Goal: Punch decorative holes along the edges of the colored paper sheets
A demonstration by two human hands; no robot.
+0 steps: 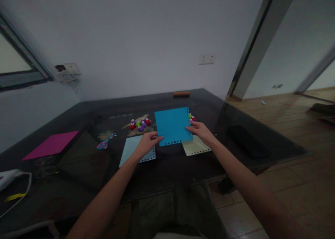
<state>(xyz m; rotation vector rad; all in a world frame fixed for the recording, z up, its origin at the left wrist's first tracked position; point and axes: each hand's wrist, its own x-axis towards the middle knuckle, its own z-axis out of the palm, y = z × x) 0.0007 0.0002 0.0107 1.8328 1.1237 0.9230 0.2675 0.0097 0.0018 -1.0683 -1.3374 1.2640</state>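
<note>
A bright blue paper sheet [172, 125] with punched holes along its right and bottom edges is held above the dark glass table [183, 169]. My left hand [148, 143] pinches its lower left corner. My right hand [200, 131] pinches its lower right edge. Under my left hand lies a pale blue punched sheet [129, 150]. A cream sheet [195, 147] lies under my right hand. Several small coloured paper punches [140, 124] sit just left of the blue sheet, and a few more punches [192, 117] peek out at its right edge.
A magenta sheet [52, 144] lies at the table's left. Small patterned paper scraps [106, 141] sit nearby. Scissors [43, 165] and a white object with a cord [9, 178] are at the near left. A dark flat item [244, 139] lies on the right; an orange bar [181, 93] at the far edge.
</note>
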